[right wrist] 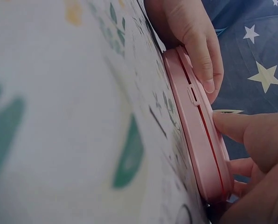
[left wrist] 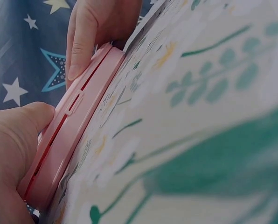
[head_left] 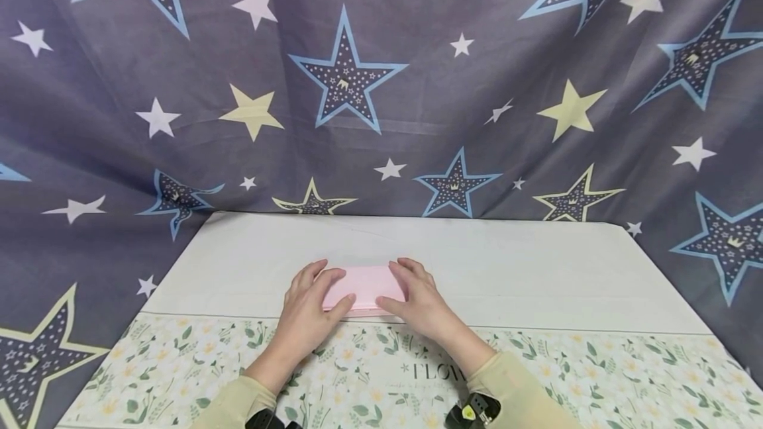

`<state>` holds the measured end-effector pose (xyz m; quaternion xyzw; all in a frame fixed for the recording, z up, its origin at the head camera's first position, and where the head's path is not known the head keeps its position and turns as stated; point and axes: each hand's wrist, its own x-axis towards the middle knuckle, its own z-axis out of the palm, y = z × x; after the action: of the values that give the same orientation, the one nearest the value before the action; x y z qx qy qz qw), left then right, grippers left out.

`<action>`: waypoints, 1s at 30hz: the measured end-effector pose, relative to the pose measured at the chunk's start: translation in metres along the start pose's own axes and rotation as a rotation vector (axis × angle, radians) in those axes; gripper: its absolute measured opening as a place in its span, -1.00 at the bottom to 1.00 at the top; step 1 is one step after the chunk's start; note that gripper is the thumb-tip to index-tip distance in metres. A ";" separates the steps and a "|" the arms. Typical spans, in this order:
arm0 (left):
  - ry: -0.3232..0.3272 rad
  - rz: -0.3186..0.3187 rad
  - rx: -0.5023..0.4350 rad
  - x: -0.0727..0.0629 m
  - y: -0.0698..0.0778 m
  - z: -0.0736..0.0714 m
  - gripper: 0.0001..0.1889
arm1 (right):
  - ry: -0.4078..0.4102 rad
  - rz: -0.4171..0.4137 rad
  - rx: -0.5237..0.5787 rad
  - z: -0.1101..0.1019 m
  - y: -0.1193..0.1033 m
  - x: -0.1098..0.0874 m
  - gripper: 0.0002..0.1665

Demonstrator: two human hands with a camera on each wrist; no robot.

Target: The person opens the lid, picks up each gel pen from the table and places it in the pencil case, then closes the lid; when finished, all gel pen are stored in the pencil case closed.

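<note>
A pink plastic case [head_left: 365, 285] with rounded ends lies flat on the table, near the line where the white surface meets the floral cloth. My left hand [head_left: 306, 315] grips its left end, the thumb along the near top edge and the fingers round the far side. At the opposite end, my right hand [head_left: 422, 303] holds it in the same way. Both wrist views show a small clasp [left wrist: 74, 102] midway along the front of the case. A narrow dark seam runs between lid and base; the inside is hidden.
The white tabletop [head_left: 536, 270] stretches behind and to both sides of the case. Nearer lies a cloth [head_left: 208, 363] printed with leaves and flowers. A dark star-patterned curtain [head_left: 417, 104] hangs round the back and sides of the table.
</note>
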<state>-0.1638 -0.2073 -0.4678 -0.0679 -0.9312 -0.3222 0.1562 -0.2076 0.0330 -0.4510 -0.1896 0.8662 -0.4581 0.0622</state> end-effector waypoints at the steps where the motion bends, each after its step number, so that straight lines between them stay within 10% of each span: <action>1: 0.000 -0.001 -0.003 0.000 0.000 0.000 -0.50 | -0.001 -0.002 -0.004 0.000 0.000 0.000 -0.08; 30: -0.055 0.015 -0.042 0.010 -0.004 0.005 -0.51 | 0.004 0.013 -0.058 -0.003 0.002 0.002 -0.09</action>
<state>-0.1758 -0.2070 -0.4702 -0.0871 -0.9277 -0.3384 0.1315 -0.2106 0.0360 -0.4506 -0.1851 0.8804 -0.4327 0.0580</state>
